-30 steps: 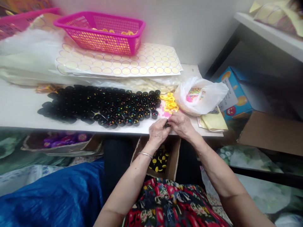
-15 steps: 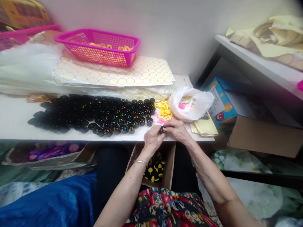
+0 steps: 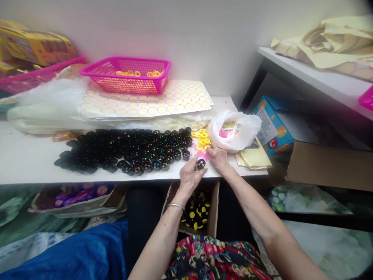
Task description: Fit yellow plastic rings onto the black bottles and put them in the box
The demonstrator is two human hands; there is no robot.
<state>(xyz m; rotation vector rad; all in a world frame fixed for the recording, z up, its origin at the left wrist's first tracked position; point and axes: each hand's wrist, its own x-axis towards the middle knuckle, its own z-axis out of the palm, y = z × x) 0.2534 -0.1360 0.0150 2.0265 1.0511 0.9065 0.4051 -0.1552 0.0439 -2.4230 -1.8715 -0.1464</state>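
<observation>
My left hand (image 3: 190, 175) grips a small round black cup (image 3: 201, 163) between thumb and fingers at the table's front edge. The cup's open side faces up, with a pink bit inside. Just right of it, my right hand (image 3: 218, 158) has its fingers bent together at the edge of a pile of yellow rings (image 3: 203, 137); what is between its fingertips is too small to make out. Small pink rings (image 3: 201, 154) lie loose below the yellow ones. To the left, many similar black cups (image 3: 140, 149) stand in packed rows, with coloured bits inside.
A white plastic bag (image 3: 247, 130) of coloured beads stands right of the rings, beside yellow paper (image 3: 255, 157). Behind is a pink basket (image 3: 125, 83) on sheets of round stickers (image 3: 180, 103). Below the table edge, a cardboard box (image 3: 214, 210) holds black-and-yellow pieces.
My right hand has come away from the cup and moved up to the yellow rings. My left hand keeps the cup, which now shows its open top. The view has shifted slightly.
</observation>
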